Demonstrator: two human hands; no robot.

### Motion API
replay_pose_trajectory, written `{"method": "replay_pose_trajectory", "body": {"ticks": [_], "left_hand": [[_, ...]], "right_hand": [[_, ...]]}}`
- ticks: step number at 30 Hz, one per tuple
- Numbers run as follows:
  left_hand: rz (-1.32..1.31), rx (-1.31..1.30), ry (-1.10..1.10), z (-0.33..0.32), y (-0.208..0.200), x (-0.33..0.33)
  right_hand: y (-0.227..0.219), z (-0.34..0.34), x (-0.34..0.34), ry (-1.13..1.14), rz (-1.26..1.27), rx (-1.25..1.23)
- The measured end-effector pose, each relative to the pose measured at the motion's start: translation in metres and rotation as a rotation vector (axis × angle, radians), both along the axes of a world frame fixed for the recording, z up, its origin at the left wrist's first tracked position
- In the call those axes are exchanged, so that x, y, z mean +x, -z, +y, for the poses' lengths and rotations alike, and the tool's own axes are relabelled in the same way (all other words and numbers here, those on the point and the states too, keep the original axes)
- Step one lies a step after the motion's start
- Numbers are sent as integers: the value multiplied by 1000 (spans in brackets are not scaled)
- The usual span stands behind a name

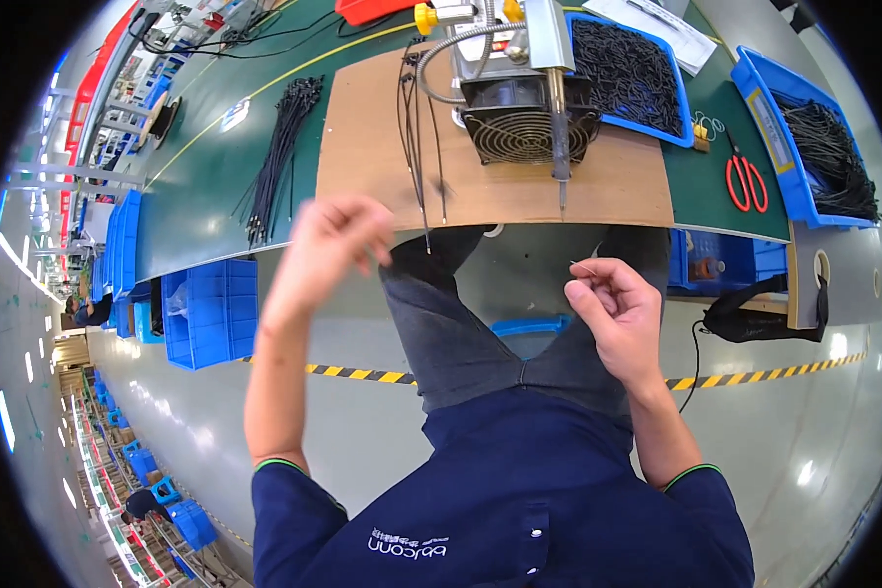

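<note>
Right hand (615, 304) pinches thin wire (580, 265); left hand (335, 240) raised.

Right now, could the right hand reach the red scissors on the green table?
Probably yes. The right hand is pinching a thin wire below the table edge, and the red scissors lie in the open on the green table, with nothing between. It might need to drop the wire first.

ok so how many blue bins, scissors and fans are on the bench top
blue bins: 2
red scissors: 1
fan: 1
total: 4
</note>
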State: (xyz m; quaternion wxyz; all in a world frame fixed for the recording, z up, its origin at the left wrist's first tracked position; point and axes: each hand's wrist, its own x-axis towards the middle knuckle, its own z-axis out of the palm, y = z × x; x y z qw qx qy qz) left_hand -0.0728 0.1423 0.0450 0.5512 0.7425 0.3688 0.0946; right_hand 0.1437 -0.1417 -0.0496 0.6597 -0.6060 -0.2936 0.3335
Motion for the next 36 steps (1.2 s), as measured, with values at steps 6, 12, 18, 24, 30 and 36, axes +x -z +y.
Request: {"method": "replay_pose_trajectory", "body": {"ticks": [6, 12, 18, 24, 30, 36], "left_hand": [[83, 647, -266, 186, -31, -16], [244, 675, -356, 211, -2, 46], [190, 1092, 39, 207, 45, 115], [356, 701, -189, 248, 44, 193], [527, 772, -169, 260, 59, 241], [363, 547, -308, 309, 18, 193]], "right_hand": [[2, 3, -11, -5, 2, -25], [9, -1, -4, 36, -28, -84], [7, -2, -2, 24, -15, -117], [4, -4, -7, 20, 51, -94], [-4, -15, 10, 138, 3, -122], [-49, 6, 72, 304, -293, -23]]}}
